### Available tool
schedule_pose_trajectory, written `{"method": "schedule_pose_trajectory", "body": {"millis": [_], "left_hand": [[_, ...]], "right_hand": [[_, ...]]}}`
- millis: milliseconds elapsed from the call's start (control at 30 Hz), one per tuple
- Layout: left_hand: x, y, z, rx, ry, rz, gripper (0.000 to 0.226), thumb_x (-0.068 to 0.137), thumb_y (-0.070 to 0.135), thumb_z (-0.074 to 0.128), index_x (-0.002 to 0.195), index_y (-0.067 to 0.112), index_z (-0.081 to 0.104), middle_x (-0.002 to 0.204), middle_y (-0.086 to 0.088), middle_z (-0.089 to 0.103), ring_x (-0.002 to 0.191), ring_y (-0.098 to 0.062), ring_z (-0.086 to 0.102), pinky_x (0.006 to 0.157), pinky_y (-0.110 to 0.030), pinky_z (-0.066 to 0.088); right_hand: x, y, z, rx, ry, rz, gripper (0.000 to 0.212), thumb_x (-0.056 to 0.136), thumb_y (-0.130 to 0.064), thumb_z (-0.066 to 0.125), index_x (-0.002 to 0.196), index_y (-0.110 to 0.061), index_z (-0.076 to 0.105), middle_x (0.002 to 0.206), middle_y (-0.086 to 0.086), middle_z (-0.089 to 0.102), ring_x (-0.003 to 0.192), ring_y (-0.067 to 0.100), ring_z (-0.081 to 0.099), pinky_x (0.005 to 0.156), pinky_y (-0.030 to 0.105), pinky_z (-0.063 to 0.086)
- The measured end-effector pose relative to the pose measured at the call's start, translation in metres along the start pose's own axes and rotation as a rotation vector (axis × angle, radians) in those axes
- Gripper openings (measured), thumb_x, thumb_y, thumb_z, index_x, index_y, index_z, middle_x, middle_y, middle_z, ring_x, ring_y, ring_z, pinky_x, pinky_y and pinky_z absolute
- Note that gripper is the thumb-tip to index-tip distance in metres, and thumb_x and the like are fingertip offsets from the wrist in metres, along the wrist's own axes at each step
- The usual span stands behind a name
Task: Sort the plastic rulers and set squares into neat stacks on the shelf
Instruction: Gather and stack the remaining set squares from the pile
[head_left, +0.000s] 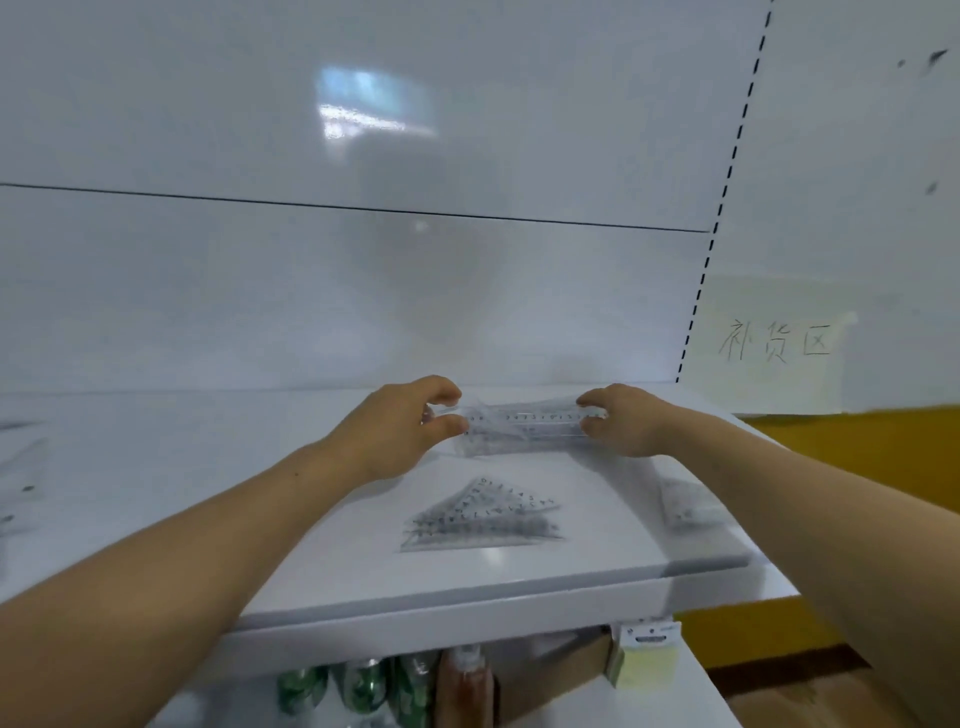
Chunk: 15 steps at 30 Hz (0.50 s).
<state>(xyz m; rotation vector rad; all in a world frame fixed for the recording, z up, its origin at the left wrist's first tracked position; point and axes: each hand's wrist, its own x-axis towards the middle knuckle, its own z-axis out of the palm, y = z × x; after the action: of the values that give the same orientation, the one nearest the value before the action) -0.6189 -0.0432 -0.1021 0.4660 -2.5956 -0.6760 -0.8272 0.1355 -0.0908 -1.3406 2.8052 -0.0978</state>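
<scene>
Clear plastic rulers (524, 423) sit in a small bunch at the back of the white shelf (208, 467), close to the white back wall. They lie sideways, and you can see tiny black numbers through them. The left hand (400, 431) pinches the left end of the bunch between thumb and fingers. The right hand (623, 421) pinches the right end the same way. I cannot tell if the bunch rests on the shelf or is just above it.

Nearer to the front edge, a pile of clear set squares (480, 517) lies flat on the shelf. They are triangles with black marks along the sides, and they do not line up well. A smaller blurry pile of clear plastic (688, 506) lies by the right edge, partly behind the right arm.

Under the shelf, green bottles (358, 686) stand in a row beside a brown bottle (465, 686). A cardboard box (561, 670) is next to them; what is inside is hidden. A yellow label (647, 654) hangs below the shelf's front edge. A paper sign (774, 343) with handwriting is stuck on the wall to the right.
</scene>
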Motion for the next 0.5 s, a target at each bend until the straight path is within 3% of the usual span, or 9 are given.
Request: {"method": "schedule_pose_trajectory", "body": {"millis": [100, 233, 400, 500], "left_hand": [[-0.012, 0.019, 0.009, -0.012, 0.054, -0.047, 0.034, 0.089, 0.042, 0.057, 0.12, 0.027, 0.056, 0.119, 0.013, 0.059, 0.106, -0.011, 0.056, 0.095, -0.03, 0.044], [-0.035, 0.044, 0.023, -0.006, 0.112, -0.124, 0.032, 0.09, 0.042, 0.057, 0.119, 0.03, 0.057, 0.119, 0.013, 0.059, 0.106, -0.01, 0.055, 0.095, -0.03, 0.043], [-0.074, 0.058, 0.032, 0.061, 0.141, -0.214, 0.034, 0.092, 0.039, 0.055, 0.124, 0.029, 0.055, 0.122, 0.01, 0.057, 0.107, -0.006, 0.052, 0.089, -0.023, 0.038], [-0.091, 0.06, 0.032, 0.105, 0.101, -0.263, 0.036, 0.093, 0.038, 0.053, 0.128, 0.028, 0.053, 0.13, 0.009, 0.055, 0.116, -0.008, 0.05, 0.091, -0.021, 0.036]], "right_hand": [[0.001, 0.011, 0.002, -0.053, -0.023, -0.088, 0.04, 0.101, -0.027, 0.035, 0.131, -0.004, 0.048, 0.137, 0.013, 0.047, 0.121, 0.032, 0.044, 0.1, 0.035, 0.037], [0.004, 0.028, 0.008, -0.01, 0.019, -0.192, 0.03, 0.097, -0.028, 0.039, 0.113, -0.007, 0.055, 0.116, 0.014, 0.057, 0.107, 0.033, 0.053, 0.088, 0.036, 0.044], [-0.01, 0.025, 0.01, 0.095, 0.105, -0.319, 0.043, 0.093, -0.038, 0.047, 0.131, -0.017, 0.05, 0.13, 0.007, 0.05, 0.12, 0.029, 0.047, 0.098, 0.036, 0.038], [-0.028, 0.01, 0.007, 0.186, 0.112, -0.434, 0.045, 0.091, -0.042, 0.053, 0.132, -0.023, 0.05, 0.128, 0.001, 0.054, 0.11, 0.019, 0.051, 0.096, 0.031, 0.04]]}}
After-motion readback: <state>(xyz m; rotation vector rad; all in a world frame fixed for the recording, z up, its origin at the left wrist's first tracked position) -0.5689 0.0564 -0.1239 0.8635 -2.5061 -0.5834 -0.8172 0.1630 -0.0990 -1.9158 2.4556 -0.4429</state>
